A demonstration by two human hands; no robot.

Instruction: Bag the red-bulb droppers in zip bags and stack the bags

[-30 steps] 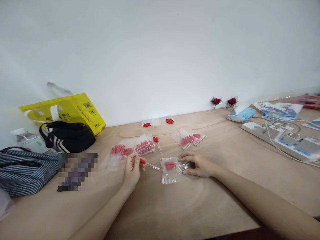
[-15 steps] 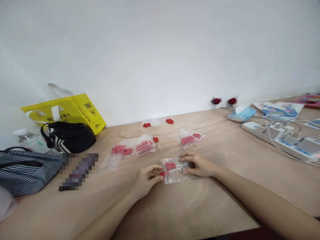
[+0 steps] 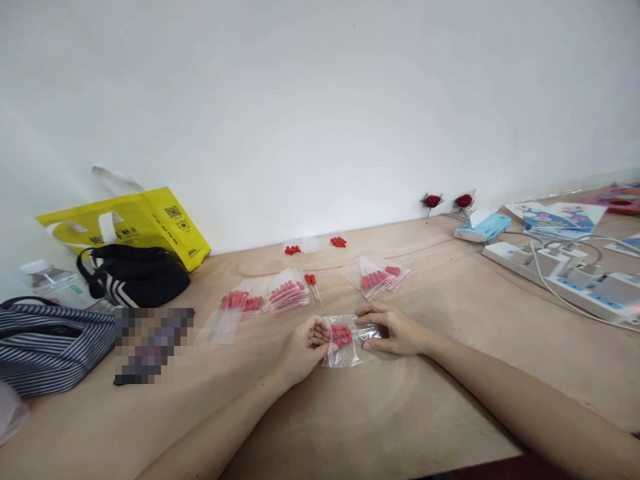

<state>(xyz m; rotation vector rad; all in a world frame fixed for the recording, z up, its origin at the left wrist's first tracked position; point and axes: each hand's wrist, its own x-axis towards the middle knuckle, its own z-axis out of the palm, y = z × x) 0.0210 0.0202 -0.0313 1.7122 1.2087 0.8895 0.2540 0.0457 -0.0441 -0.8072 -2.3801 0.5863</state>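
Pressing shiny plastic bag (image 3: 345, 360) of rounded red droppers (image 3: 342, 335), lower centre, with spread right hand (image 3: 393, 330); curling left hand (image 3: 306, 348) at its edge, pinch unclear!

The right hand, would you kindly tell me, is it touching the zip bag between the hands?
Touching: the head view shows the right hand resting across one end of the zip bag.

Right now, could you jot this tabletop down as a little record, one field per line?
Left hand: the left hand is at the clear bag's red-striped edge
Right hand: the right hand is on the bag's other end, thumb and fingers apart
In that bag: red-bulbed droppers
Loose: two droppers beyond the bag
Far left: yellow bag, black pouch, striped bag
Far right: power strip, blue packet
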